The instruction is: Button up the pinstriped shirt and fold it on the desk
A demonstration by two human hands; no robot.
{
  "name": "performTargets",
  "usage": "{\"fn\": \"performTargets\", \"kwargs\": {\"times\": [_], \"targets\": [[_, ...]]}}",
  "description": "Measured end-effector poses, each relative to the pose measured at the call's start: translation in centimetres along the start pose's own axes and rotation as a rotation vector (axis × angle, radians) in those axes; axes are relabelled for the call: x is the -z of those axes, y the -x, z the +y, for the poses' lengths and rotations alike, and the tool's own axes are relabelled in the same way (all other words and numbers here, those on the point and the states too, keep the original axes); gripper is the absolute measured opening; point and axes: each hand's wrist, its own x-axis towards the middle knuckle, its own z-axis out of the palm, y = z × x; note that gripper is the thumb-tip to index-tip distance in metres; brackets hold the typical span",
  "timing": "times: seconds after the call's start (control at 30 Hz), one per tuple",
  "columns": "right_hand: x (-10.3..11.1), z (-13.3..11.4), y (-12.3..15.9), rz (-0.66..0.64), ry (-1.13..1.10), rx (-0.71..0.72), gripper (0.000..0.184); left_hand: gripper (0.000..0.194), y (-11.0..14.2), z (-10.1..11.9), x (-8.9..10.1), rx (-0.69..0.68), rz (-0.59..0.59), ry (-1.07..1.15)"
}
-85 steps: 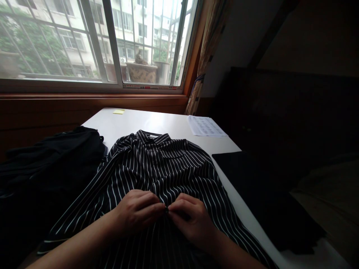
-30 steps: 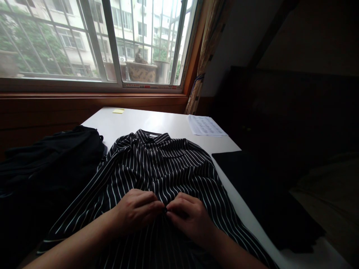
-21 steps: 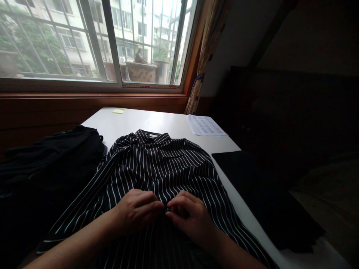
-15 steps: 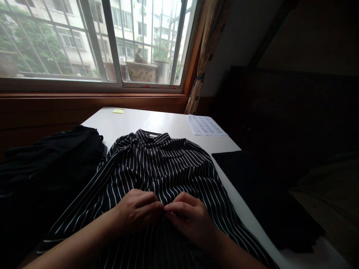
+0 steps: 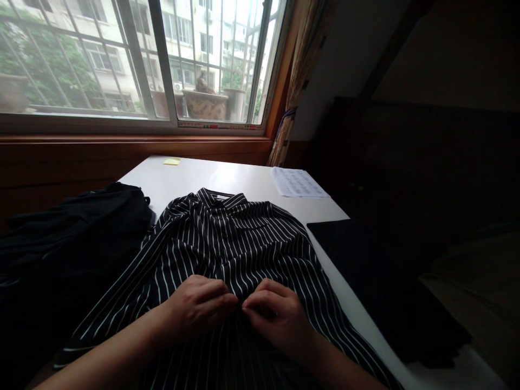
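Looks like a room in a home: barred window (image 5: pixel 163 70) with wood trim (image 5: pixel 134 139), tied-back patterned curtain (image 5: pixel 299 70), decorated pot (image 5: pixel 206 106) outside, striped shirt (image 5: pixel 247 254) on white bench (image 5: pixel 223 176).

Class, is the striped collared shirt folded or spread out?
Spread out: the striped collared shirt lies on the white table, collar toward the window, one sleeve extended at picture left.

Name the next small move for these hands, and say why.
Probably bring the right hand slightly toward the left hand: both curl over the front of the black, white-striped cloth shirt, their fingertips close but apparently just apart.
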Motion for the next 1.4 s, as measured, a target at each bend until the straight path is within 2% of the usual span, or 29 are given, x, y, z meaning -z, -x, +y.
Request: {"fn": "performTargets", "kwargs": {"times": [0.33,0.77,0.97,1.2,1.4], "targets": [[0.0,0.47,0.0,0.019,0.037,-0.071,0.008,0.012,-0.13,0.12,0.13,-0.009,0.023,-0.021],[-0.02,0.57,0.07,0.035,0.031,-0.08,0.007,0.013,-0.14,0.23,0.18,-0.007,0.015,-0.021],[0.03,0.77,-0.23,0.05,0.084,-0.151,0.007,0.014,0.06,0.14,0.09,-0.007,0.033,-0.01],[0.29,0.44,-0.01,-0.056,-0.046,-0.09,0.007,0.013,0.25,0.01,-0.02,-0.002,0.028,0.004],[-0.04,0.9,0.13,-0.093,-0.039,-0.083,0.01,0.014,0.37,-0.06,-0.04,0.003,0.008,-0.013]]}}
